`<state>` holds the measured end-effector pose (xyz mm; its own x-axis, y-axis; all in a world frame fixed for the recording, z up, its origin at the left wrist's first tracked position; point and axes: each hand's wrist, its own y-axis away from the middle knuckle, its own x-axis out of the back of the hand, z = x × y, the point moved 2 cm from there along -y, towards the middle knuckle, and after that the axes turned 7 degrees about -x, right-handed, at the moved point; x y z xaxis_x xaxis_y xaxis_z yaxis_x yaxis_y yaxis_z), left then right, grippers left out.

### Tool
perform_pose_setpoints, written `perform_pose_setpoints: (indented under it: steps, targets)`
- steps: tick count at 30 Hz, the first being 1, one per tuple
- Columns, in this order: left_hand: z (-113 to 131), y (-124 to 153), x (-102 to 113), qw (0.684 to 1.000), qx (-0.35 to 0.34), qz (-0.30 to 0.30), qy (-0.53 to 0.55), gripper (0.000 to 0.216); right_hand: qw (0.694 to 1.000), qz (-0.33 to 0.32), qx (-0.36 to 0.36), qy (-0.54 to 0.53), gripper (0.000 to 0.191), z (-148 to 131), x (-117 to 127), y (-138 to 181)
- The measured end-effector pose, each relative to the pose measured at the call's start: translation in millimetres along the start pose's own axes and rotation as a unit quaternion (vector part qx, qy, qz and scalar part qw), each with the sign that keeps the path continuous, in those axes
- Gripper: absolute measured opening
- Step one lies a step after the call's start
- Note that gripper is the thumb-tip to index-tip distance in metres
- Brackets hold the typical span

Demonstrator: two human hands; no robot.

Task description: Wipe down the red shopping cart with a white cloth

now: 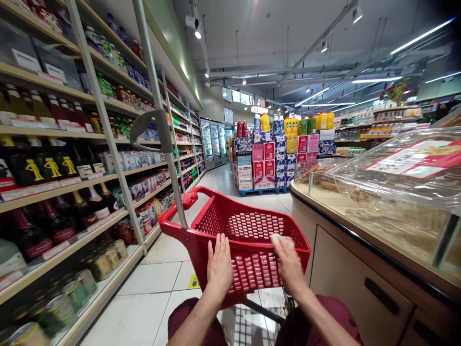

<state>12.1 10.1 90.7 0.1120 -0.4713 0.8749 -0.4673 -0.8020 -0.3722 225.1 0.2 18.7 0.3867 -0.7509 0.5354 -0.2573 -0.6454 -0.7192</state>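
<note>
In front of my knees stands a red plastic shopping cart (252, 247), its basket sides pierced with holes and no goods visible inside. My left hand (219, 264) lies against the near side of the basket, fingers straight and pointing up to the rim, with nothing in it. My right hand (290, 264) is at the same side further right, close to the rim; its fingers are smeared by motion, so I cannot tell whether they touch or hold anything. A metal pole (180, 192) with a grey plastic loop (153, 132) rises at the cart's left end.
Shelves of bottles and cans (61, 185) line the left. At right, a counter (338, 269) bears clear plastic food boxes (406, 168). Stacked drink cartons (264, 166) stand on a blue pallet (264, 191) ahead. White floor tiles (144, 288) run along the aisle toward glass-door coolers (214, 139).
</note>
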Motion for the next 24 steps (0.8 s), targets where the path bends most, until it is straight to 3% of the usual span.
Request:
perform_pose_setpoints:
  steps: [2, 4, 10, 12, 15, 17, 20, 22, 24]
  targets:
    - [-3.7, -0.3, 0.7, 1.0, -0.008, -0.009, 0.004, 0.059, 0.996, -0.027, 0.078, -0.028, 0.069, -38.3, -16.2, 0.0]
    - [-10.7, -0.2, 3.0, 1.0, -0.021, -0.008, 0.01, 0.059, 0.99, -0.04, 0.128, -0.038, 0.068, -57.2, -22.2, 0.3]
    - [-46.5, 6.2, 10.1, 0.999, 0.051, 0.019, 0.006, 0.064, 0.999, 0.008, 0.04, -0.011, 0.075, -22.7, -11.4, -2.4]
    - [-50.2, 8.2, 9.7, 0.999, 0.042, 0.017, 0.006, 0.063, 0.998, 0.001, 0.048, -0.036, 0.074, -47.9, -24.6, -4.4]
    - [-54.5, 11.1, 10.8, 0.999, 0.025, 0.025, 0.0, 0.061, 0.989, -0.037, 0.106, -0.096, 0.077, -115.9, -49.4, -7.0]
    - [-63.8, 14.2, 14.0, 0.999, 0.017, 0.05, -0.008, 0.06, 0.98, -0.05, 0.148, -0.122, 0.08, -144.6, -56.2, -7.7]
    - [-87.8, 21.2, 18.2, 0.994, 0.048, 0.095, -0.031, 0.064, 0.98, -0.051, 0.153, -0.116, 0.083, -136.2, -51.7, -7.0]
    - [-101.2, 25.6, 17.3, 0.993, 0.055, 0.096, -0.039, 0.064, 0.986, -0.044, 0.123, -0.104, 0.081, -119.9, -48.9, -9.0]
    - [-107.7, 27.7, 14.8, 0.995, 0.044, 0.087, -0.038, 0.06, 0.987, -0.041, 0.106, -0.11, 0.077, -123.0, -53.6, -14.7]
